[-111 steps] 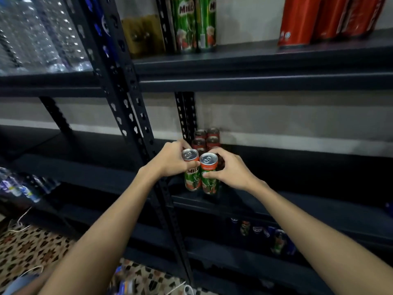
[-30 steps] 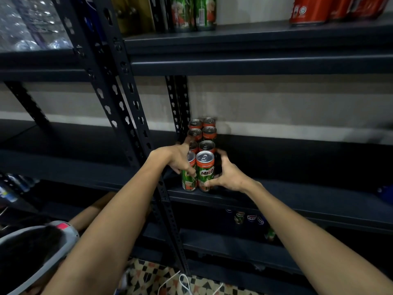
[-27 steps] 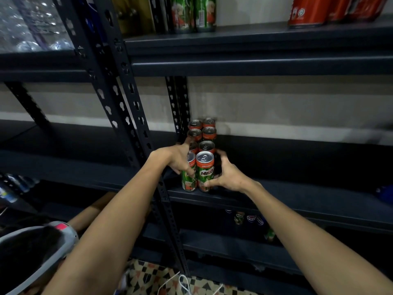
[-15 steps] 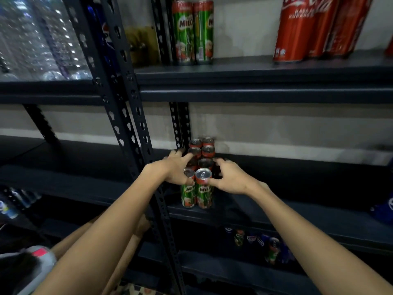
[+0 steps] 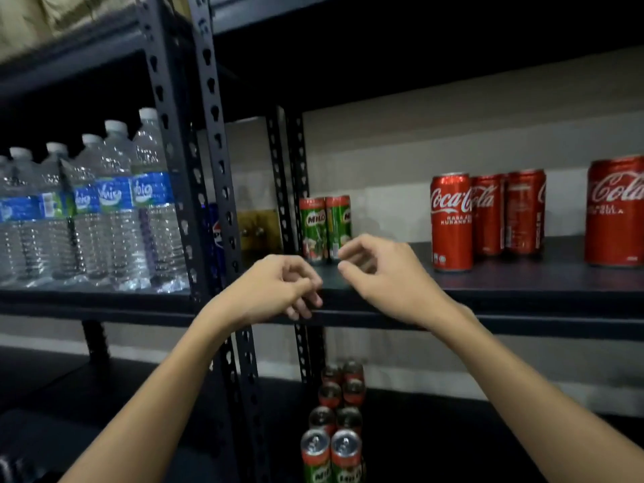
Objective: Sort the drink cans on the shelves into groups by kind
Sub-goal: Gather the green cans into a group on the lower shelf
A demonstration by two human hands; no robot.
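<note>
Both hands are empty, fingers loosely curled: left hand [image 5: 278,287], right hand [image 5: 380,273]. The two upright Milo cans [image 5: 324,229] stand just behind them on the upper shelf [image 5: 522,294], right hand closer (barely). Coke cans [image 5: 486,217] sit well off to the right, the shelf post [image 5: 216,162] crowds the left.

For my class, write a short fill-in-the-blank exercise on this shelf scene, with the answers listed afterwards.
1. Both the left hand and the right hand hold ____.
2. The two Milo cans on the upper shelf stand to the ____ of the Coca-Cola cans.
3. The water bottles have ____ caps.
4. The Milo cans on the lower shelf stand in ____ columns.

Answers: nothing; left; white; two
</note>
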